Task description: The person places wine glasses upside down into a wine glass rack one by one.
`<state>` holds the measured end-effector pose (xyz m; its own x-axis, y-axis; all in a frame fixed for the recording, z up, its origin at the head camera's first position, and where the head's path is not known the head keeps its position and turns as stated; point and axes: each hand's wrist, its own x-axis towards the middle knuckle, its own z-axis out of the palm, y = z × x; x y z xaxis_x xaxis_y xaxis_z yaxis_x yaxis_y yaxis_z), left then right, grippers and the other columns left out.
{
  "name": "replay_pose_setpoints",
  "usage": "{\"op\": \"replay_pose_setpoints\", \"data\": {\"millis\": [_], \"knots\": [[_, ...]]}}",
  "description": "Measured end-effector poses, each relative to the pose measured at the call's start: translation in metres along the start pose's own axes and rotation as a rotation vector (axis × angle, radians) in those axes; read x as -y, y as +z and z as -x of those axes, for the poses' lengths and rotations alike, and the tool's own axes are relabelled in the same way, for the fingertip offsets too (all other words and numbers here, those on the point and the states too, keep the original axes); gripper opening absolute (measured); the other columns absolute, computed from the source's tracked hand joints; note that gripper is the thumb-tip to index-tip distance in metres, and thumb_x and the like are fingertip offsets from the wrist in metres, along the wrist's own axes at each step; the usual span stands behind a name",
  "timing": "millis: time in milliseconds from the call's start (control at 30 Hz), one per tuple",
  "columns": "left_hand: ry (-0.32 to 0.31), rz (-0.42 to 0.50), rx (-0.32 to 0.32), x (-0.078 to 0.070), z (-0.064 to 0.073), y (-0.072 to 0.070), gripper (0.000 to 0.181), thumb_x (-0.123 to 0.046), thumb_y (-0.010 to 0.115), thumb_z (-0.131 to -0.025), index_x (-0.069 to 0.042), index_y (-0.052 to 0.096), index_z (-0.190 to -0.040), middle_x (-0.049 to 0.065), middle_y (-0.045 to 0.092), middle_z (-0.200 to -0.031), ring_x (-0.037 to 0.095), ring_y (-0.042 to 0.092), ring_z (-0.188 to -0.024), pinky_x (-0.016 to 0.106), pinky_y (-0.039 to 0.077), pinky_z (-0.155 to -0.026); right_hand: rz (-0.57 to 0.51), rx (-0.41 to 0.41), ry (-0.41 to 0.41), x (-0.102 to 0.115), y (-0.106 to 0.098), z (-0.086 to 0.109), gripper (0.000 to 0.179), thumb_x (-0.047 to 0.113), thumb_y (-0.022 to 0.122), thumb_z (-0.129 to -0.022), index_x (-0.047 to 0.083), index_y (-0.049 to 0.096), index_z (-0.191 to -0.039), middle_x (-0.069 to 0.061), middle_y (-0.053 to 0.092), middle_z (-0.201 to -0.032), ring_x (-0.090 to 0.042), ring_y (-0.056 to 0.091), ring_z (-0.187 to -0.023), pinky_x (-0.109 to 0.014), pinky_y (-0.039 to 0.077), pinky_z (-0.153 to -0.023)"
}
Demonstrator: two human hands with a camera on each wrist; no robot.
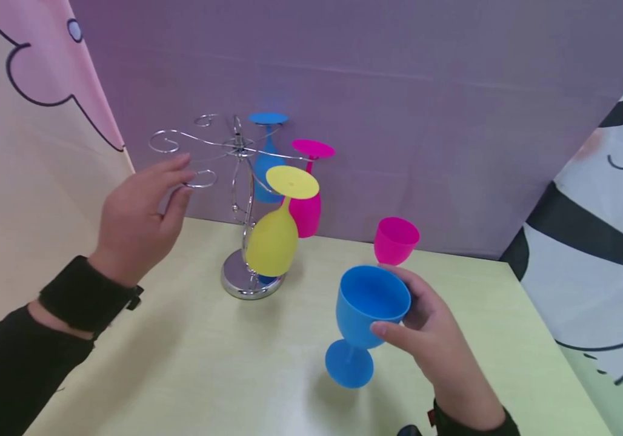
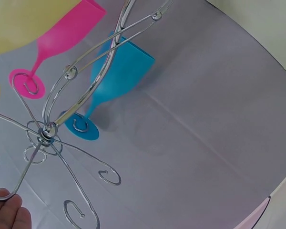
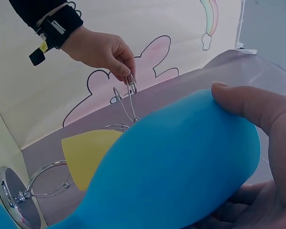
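My right hand (image 1: 437, 339) grips a blue plastic goblet (image 1: 363, 339) around its bowl, thumb on the near side. The goblet is held rim up and slightly tilted, over the table at the right of the rack. My left hand (image 1: 142, 212) pinches a curled arm end of the chrome goblet rack (image 1: 251, 284) between thumb and fingertips. On the rack's arms hang a yellow goblet (image 1: 273, 245), a pink goblet (image 1: 307, 212) and another blue goblet (image 1: 269, 163), all upside down by their feet. In the left wrist view, bare curled hooks (image 2: 109, 176) show on the rack's other side.
Another pink goblet (image 1: 396, 239) stands rim up toward the table's back edge, its lower part hidden behind my right hand. A purple-grey backdrop (image 1: 426, 121) rises behind the pale table (image 1: 208, 375). Printed cloth with a panda (image 1: 606, 242) flanks the right side.
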<state>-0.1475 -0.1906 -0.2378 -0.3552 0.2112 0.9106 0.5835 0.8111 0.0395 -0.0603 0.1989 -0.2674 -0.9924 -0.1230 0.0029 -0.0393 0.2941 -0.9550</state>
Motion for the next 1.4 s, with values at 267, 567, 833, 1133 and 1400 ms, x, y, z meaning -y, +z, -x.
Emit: {"op": "replay_pose_setpoints", "data": {"millis": [267, 567, 833, 1133, 1400], "knots": [[0.045, 0.003, -0.016, -0.002, -0.002, 0.000, 0.026, -0.012, 0.057, -0.096, 0.003, 0.068, -0.115, 0.012, 0.064, -0.127, 0.021, 0.058, -0.121, 0.043, 0.051, -0.097, 0.002, 0.021, -0.069, -0.001, 0.005, 0.002, 0.077, 0.024, 0.079, -0.081, 0.019, 0.040, -0.146, 0.002, 0.046, -0.142, -0.029, 0.047, -0.129, -0.050, 0.050, -0.096], [0.041, 0.033, -0.015, -0.012, 0.002, -0.002, 0.025, -0.003, 0.062, -0.092, 0.004, 0.069, -0.115, 0.014, 0.065, -0.125, 0.022, 0.057, -0.122, 0.026, 0.041, -0.108, -0.058, 0.067, -0.018, 0.004, 0.010, 0.005, 0.074, 0.022, 0.079, -0.081, 0.022, 0.042, -0.145, 0.001, 0.048, -0.141, -0.030, 0.049, -0.128, -0.047, 0.054, -0.092], [0.057, 0.073, -0.056, -0.017, -0.002, 0.002, 0.024, -0.002, 0.066, -0.090, 0.004, 0.069, -0.113, 0.015, 0.067, -0.121, 0.022, 0.058, -0.121, 0.028, 0.042, -0.107, -0.079, 0.086, 0.069, 0.008, 0.014, 0.011, 0.075, 0.025, 0.082, -0.077, 0.026, 0.045, -0.143, 0.001, 0.050, -0.139, -0.030, 0.051, -0.125, -0.047, 0.055, -0.090], [0.023, 0.126, -0.120, -0.022, -0.003, 0.011, 0.023, -0.002, 0.067, -0.090, 0.002, 0.071, -0.112, 0.013, 0.069, -0.118, 0.021, 0.060, -0.119, 0.030, 0.044, -0.105, -0.075, 0.133, 0.035, 0.008, 0.019, 0.012, 0.073, 0.021, 0.082, -0.077, 0.026, 0.048, -0.141, 0.000, 0.051, -0.139, -0.031, 0.050, -0.126, -0.049, 0.053, -0.094], [0.027, 0.146, -0.129, -0.029, -0.007, 0.016, 0.021, -0.002, 0.067, -0.090, 0.003, 0.071, -0.110, 0.014, 0.069, -0.117, 0.020, 0.059, -0.120, 0.031, 0.044, -0.105, -0.043, 0.138, -0.008, 0.006, 0.029, 0.014, 0.073, 0.022, 0.084, -0.075, 0.029, 0.049, -0.140, 0.001, 0.052, -0.138, -0.030, 0.051, -0.125, -0.048, 0.052, -0.094]]}}
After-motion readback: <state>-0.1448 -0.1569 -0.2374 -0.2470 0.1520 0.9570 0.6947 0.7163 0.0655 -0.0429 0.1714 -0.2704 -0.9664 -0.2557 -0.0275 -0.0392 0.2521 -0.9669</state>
